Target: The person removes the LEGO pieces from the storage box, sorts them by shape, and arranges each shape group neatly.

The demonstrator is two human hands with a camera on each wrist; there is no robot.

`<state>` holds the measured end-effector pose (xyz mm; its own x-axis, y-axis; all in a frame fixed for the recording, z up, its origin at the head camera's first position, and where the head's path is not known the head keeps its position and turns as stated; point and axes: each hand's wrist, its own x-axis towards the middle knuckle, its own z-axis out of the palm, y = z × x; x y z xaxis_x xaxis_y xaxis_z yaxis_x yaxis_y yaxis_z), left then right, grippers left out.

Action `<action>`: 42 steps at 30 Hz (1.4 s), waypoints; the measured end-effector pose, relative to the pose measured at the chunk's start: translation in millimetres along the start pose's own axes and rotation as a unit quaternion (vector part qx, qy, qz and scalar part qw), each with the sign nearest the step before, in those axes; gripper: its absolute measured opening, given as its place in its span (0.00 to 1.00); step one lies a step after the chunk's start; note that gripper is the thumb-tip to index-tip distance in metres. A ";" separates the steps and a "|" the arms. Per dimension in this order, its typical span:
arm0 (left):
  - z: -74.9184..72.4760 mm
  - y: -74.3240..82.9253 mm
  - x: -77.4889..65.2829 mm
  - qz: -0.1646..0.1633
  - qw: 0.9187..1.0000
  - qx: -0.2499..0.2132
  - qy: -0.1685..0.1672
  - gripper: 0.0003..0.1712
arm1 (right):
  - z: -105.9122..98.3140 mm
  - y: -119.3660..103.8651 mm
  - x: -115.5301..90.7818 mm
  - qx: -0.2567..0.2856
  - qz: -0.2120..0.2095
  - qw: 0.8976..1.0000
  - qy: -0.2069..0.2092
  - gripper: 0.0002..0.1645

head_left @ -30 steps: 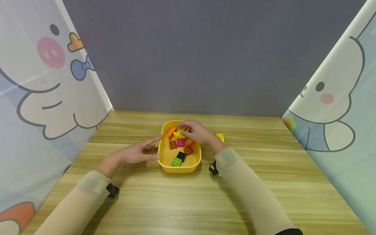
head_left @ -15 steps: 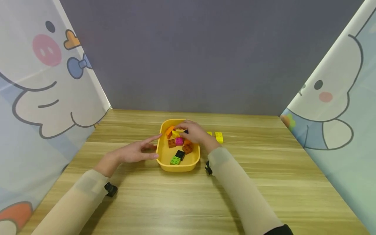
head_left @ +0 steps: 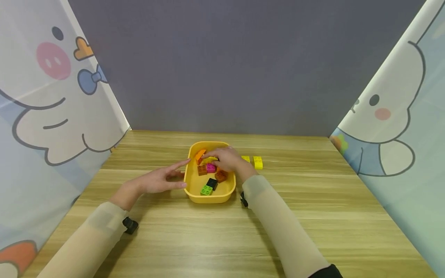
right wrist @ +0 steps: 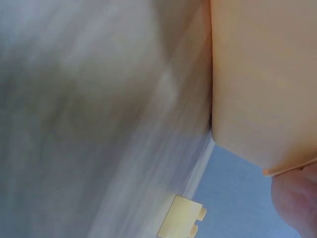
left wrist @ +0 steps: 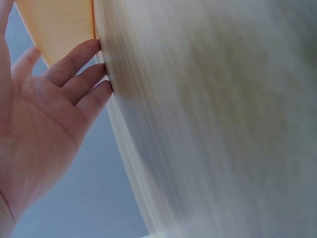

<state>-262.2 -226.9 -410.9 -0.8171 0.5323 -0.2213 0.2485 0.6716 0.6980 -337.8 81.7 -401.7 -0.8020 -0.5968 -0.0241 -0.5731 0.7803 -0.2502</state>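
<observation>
A yellow plastic bin (head_left: 199, 199) holds several toy building bricks. My left hand (head_left: 153, 181), fingers spread, touches the bin's left side with index finger and thumb. In the left wrist view its other fingertips rest on the tabletop. Over the far right rim reaches my right hand (head_left: 227, 159), its index finger and thumb pinching a yellow brick (head_left: 209, 159) inside the bin. Around it lie an orange piece (head_left: 200, 156), a magenta brick (head_left: 210, 168), brown bricks (head_left: 202, 170), a black brick (head_left: 212, 183) and a lime green brick (head_left: 206, 190). The right hand hides part of the contents.
Two yellow bricks stand on the wooden table (head_left: 194, 239) right of the bin, the outer brick (head_left: 258, 162) fully visible, the other (head_left: 246, 158) partly behind the right wrist. A grey panel (head_left: 222, 69) rises at the back, with cartoon-printed sheets on both sides.
My right hand has moved slightly lower and closer in on the yellow brick, and a blue piece near it is now hidden. The left hand stays at the bin.
</observation>
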 end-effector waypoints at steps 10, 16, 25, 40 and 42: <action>0.2 -0.6 0.7 -0.005 1.000 -0.002 0.000 0.56 | -0.6 0.9 -4.8 -0.004 -0.016 1.000 0.024 0.28; -0.2 -0.2 -0.3 -0.007 1.000 -0.003 -0.001 0.56 | -0.5 0.8 -6.0 0.042 0.000 0.998 0.038 0.27; -0.1 -1.1 -0.1 -0.002 1.000 -0.004 -0.001 0.55 | 0.4 0.8 -5.6 0.166 0.033 0.984 0.048 0.24; -0.2 0.2 1.5 -0.004 1.000 0.017 0.001 0.56 | -16.6 16.2 -20.7 0.320 -0.022 0.941 0.105 0.30; -1.1 0.5 1.6 -0.004 1.000 0.019 0.002 0.56 | -20.9 20.6 -27.6 0.334 -0.018 0.935 0.115 0.30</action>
<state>-263.9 -226.4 -410.1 -0.8214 0.5249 -0.2231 0.2624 0.6951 0.6693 -331.0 118.2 -385.9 -0.8432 -0.5045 0.1856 -0.4288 0.4231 -0.7982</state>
